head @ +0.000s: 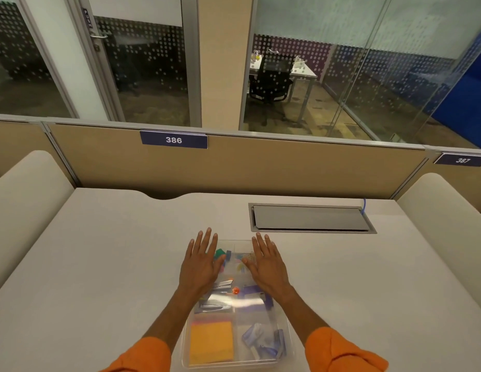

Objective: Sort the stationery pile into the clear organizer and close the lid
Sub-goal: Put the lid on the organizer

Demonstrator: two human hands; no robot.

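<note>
A clear organizer point(235, 362) lies lengthwise on the white desk in front of me, its transparent lid down over the compartments. Through the lid I see orange sticky notes point(211, 342), blue clips point(261, 340), staplers point(215, 296), a purple box point(254, 295), paper clips point(246, 256) and green and blue small pieces point(222, 253). My left hand point(201, 264) lies flat with fingers spread on the far left of the lid. My right hand point(267, 265) lies flat, fingers spread, on the far right of the lid.
A grey metal cable hatch point(312, 218) is set into the desk at the back right, with a blue cable point(364, 204) at its corner. A beige partition with the label 386 point(173, 140) closes the far edge. Cream side dividers point(27, 189) flank the desk.
</note>
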